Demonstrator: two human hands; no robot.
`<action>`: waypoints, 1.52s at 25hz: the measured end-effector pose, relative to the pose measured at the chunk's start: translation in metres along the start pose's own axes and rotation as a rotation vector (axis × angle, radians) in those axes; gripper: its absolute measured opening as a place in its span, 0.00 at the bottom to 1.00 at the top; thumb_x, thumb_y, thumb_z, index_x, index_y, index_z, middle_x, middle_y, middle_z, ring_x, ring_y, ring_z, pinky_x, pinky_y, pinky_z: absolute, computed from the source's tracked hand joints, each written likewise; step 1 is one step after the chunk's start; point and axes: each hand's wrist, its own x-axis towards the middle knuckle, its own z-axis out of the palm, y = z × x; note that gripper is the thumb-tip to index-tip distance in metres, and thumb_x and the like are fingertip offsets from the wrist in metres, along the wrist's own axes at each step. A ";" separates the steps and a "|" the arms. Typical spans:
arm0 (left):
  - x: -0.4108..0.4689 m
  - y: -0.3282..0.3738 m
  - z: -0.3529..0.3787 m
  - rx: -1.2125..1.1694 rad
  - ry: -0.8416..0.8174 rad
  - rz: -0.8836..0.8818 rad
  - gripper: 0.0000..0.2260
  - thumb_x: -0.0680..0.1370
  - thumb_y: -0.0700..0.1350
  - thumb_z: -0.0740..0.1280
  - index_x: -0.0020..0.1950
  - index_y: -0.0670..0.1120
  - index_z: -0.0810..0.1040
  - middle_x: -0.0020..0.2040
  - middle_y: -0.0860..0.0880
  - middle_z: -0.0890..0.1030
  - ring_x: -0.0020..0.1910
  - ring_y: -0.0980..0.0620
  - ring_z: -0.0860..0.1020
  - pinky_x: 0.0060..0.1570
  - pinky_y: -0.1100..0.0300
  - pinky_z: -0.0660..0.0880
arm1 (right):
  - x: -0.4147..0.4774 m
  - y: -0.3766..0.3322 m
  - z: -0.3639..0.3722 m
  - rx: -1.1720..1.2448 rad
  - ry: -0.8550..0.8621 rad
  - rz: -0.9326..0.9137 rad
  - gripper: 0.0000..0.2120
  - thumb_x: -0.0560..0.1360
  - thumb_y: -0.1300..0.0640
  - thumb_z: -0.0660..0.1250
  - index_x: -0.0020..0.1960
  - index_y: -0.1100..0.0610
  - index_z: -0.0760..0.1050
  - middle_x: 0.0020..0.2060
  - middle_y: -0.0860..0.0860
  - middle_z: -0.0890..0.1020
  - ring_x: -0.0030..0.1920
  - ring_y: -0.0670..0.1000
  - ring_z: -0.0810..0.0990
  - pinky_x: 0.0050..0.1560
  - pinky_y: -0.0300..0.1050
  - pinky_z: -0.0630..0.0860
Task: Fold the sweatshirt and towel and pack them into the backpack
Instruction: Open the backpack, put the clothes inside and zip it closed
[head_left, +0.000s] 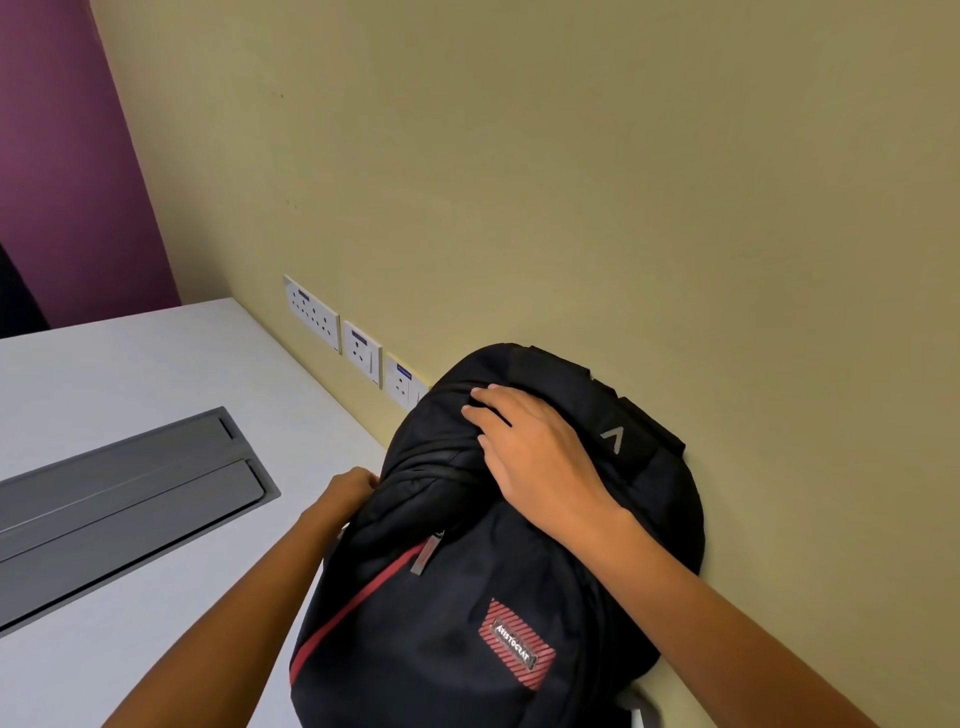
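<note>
A beige wall (571, 182) filled most of the view, with a purple panel (67, 156) at 10 o'clock. Below it the white surface (130, 364) ran off the left and bottom edges.

One black backpack (467, 597) stood on the surface at 5 o'clock, its back against the wall. Its base was cut off by the bottom edge, and its inside could not be seen. One grey hatch (119, 493) was set into the surface at 8 o'clock, cut off at the left.

Both forearms came in from the bottom edge. The right hand (535, 457) lay palm down on top of the backpack, its fingers straight and slightly spread, pressing the fabric. The left hand (349, 491) was at 9 o'clock of the backpack, against its side. Its fingers curled in behind the fabric. Whether they pinched anything could not be told.

Three white sockets stood in a row on the wall at 10 o'clock of the backpack: the first socket (311, 312), the second socket (362, 352), and the third socket (402, 387), partly hidden by the bag.

One red label (516, 644) sat on the front pocket. One grey zip pull (425, 556) hung at 11 o'clock of it.
</note>
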 end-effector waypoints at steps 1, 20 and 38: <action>0.003 -0.003 0.001 0.057 -0.009 -0.026 0.14 0.83 0.43 0.56 0.65 0.38 0.72 0.64 0.39 0.75 0.62 0.41 0.74 0.62 0.55 0.68 | -0.001 0.000 0.000 0.001 -0.006 0.006 0.17 0.70 0.65 0.73 0.58 0.61 0.80 0.58 0.56 0.80 0.60 0.55 0.78 0.64 0.44 0.71; -0.065 0.048 -0.120 -0.826 -0.090 0.226 0.15 0.81 0.51 0.61 0.36 0.46 0.73 0.28 0.52 0.66 0.29 0.55 0.61 0.32 0.60 0.56 | -0.008 -0.005 -0.013 0.038 0.020 0.034 0.15 0.74 0.62 0.70 0.60 0.60 0.78 0.58 0.53 0.79 0.61 0.52 0.77 0.64 0.42 0.71; -0.107 0.081 -0.068 -0.465 0.500 0.684 0.04 0.76 0.45 0.69 0.44 0.53 0.75 0.43 0.60 0.80 0.45 0.61 0.77 0.43 0.71 0.69 | 0.027 -0.028 -0.011 0.121 0.307 0.350 0.04 0.71 0.60 0.73 0.41 0.60 0.79 0.34 0.52 0.79 0.32 0.51 0.77 0.30 0.42 0.75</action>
